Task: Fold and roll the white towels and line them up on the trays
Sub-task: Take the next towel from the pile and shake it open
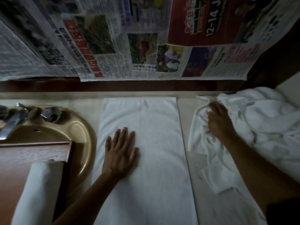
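A white towel (155, 143), folded into a long strip, lies flat on the counter in the middle of the view. My left hand (121, 151) rests palm down on its left half with the fingers straight. To the right sits a heap of crumpled white towels (259, 120). My right hand (219, 120) grips a loose towel (200, 137) at the heap's left edge; the hand is blurred. At the lower left, one rolled white towel (36, 192) lies on a wooden tray (32, 151).
A beige round sink (84, 132) with a metal tap (11, 122) sits at the left, partly under the tray. Newspaper sheets (129, 38) cover the wall behind the counter. A dark wooden ledge (146, 86) runs along the counter's back edge.
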{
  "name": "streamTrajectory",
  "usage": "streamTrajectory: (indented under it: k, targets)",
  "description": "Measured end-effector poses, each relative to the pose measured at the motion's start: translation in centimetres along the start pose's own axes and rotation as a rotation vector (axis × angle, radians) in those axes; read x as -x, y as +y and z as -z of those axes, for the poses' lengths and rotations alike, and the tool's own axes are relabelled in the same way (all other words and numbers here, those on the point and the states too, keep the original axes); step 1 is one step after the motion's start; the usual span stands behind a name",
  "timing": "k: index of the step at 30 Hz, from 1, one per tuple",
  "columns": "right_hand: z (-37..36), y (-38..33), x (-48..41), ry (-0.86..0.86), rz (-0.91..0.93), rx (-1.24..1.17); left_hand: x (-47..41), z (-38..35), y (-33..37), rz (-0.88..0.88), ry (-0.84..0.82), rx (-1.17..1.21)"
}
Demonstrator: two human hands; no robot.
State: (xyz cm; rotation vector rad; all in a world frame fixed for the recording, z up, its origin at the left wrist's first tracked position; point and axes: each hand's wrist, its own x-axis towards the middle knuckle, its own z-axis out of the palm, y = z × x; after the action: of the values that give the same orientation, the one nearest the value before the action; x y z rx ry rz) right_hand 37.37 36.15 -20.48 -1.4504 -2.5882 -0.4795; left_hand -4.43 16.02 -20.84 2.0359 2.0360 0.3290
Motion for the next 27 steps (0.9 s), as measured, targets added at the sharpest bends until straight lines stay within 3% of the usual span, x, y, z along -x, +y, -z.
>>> streamTrajectory:
  k: [3,7,11,14,17,21,27]
  targets:
    - [0.4,0.5,-0.6,0.033,0.008,0.021,0.2,0.1,0.0,0.001,-0.001,-0.007]
    - [2.3,-1.0,-1.7,0.190,-0.152,-0.022,0.1,0.0,-0.2,0.000,-0.043,-0.023]
    - [2.9,-2.5,-2.8,0.014,-0.389,-0.140,-0.4,0.0,-0.4,0.008,-0.106,-0.007]
    - [5.1,-6.9,-2.5,0.047,-0.513,-0.254,-0.3,0.7,0.1,0.018,-0.103,0.008]
    - [8.1,-17.1,0.5,0.089,-0.425,-0.429,0.9,1.0,1.7,0.012,-0.066,0.005]
    - [9.2,-27.9,6.9,-0.157,-0.158,-0.471,4.5,0.2,2.4,0.013,-0.086,0.030]
    - [7.5,-20.6,10.4,-0.083,-0.228,-0.390,11.2,1.6,-3.4,0.009,0.098,0.067]
